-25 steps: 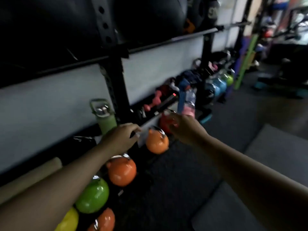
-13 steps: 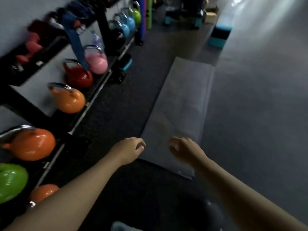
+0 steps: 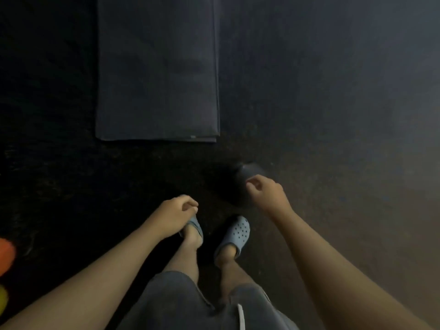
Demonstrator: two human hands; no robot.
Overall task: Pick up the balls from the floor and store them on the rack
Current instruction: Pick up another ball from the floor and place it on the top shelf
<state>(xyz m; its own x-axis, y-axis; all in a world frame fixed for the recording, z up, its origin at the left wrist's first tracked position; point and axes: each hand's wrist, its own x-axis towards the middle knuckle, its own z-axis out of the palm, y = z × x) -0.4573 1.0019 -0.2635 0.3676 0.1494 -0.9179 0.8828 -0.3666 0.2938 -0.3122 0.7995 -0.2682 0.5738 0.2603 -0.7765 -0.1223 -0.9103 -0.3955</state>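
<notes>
I look straight down at the dark gym floor. A large dark ball (image 3: 240, 184) lies on the floor just ahead of my feet, hard to tell from its shadow. My right hand (image 3: 266, 194) hovers over its right side with the fingers loosely curled and nothing in them. My left hand (image 3: 177, 210) hangs above my left foot, fingers curled in, empty. The rack is out of view.
A folded grey mat (image 3: 157, 67) lies on the floor ahead. My feet wear grey-blue clogs (image 3: 234, 234). At the left edge show an orange kettlebell (image 3: 6, 254) and a yellow one (image 3: 2, 300). Bare floor stretches to the right.
My view has swung from the kettlebell rack down to the floor at my feet. Both hands dropped low, and the dark ball has come into view under my right hand.
</notes>
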